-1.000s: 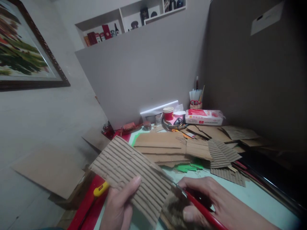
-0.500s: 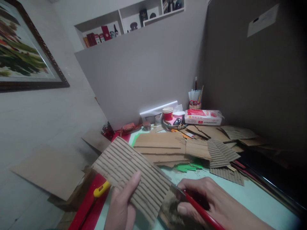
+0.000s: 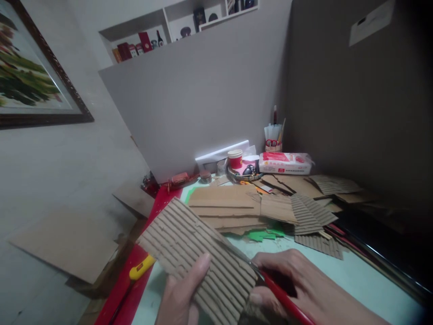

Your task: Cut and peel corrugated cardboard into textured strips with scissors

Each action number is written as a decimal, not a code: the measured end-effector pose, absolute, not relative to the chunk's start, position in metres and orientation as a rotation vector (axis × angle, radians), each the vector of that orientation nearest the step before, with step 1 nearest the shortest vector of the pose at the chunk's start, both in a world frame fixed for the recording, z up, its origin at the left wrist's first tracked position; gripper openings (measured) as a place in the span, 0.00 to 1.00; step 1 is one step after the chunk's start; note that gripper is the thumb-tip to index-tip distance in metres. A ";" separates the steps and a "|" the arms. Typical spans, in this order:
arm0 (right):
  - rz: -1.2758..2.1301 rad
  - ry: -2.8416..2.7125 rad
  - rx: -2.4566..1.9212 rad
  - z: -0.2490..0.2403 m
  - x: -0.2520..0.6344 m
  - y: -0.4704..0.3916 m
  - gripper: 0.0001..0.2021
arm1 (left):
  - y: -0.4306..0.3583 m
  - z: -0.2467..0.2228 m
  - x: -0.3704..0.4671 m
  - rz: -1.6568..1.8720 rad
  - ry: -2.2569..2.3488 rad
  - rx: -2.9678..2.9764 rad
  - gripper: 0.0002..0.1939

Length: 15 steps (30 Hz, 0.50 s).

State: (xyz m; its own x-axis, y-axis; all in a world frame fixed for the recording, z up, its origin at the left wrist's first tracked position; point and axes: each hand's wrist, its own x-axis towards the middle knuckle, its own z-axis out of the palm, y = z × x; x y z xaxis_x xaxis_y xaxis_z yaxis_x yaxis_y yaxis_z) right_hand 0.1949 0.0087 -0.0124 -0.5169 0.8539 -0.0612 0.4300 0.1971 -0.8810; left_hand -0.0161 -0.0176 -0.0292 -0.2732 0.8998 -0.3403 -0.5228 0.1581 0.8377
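Observation:
My left hand (image 3: 187,289) grips a rectangular piece of corrugated cardboard (image 3: 199,253) from below left, thumb on its ridged face. In my right hand (image 3: 291,280) are red-handled scissors (image 3: 282,293), their metal blades lying along the upper right edge of the cardboard. The lower part of the scissors and some of the right fingers are hidden. Under the right hand, a darker scrap shows dimly.
Flat cardboard (image 3: 223,198) and ridged scraps (image 3: 313,214) lie behind the hands. A yellow cutter (image 3: 142,267) rests at left on a red strip (image 3: 118,293). Farther back are a paper cup (image 3: 235,160), a tissue pack (image 3: 286,163) and a pen holder (image 3: 273,142).
The cardboard and my left hand have moved right, toward the scissors. The blades now reach farther up along the cardboard's edge. The camera view has shifted slightly.

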 end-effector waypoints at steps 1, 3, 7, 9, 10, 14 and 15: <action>1.273 -2.024 -1.196 -0.012 0.195 0.008 0.26 | -0.018 -0.030 -0.016 1.455 1.182 0.434 0.32; 1.319 -2.001 -1.171 -0.012 0.195 0.006 0.27 | -0.018 -0.030 -0.016 1.454 1.184 0.410 0.32; 1.354 -2.000 -1.157 -0.011 0.196 0.007 0.29 | -0.015 -0.024 -0.014 1.514 1.130 0.319 0.32; 1.308 -2.035 -1.156 -0.011 0.196 0.009 0.30 | -0.012 -0.020 -0.016 1.580 1.125 0.282 0.31; 1.295 -2.050 -1.148 -0.011 0.196 0.010 0.31 | -0.011 -0.018 -0.017 1.614 1.128 0.291 0.31; 1.271 -2.089 -1.180 -0.014 0.196 0.011 0.30 | -0.009 -0.013 -0.017 1.655 1.212 0.406 0.33; 1.255 -2.102 -1.195 -0.015 0.197 0.011 0.30 | -0.009 -0.013 -0.015 1.640 1.225 0.416 0.34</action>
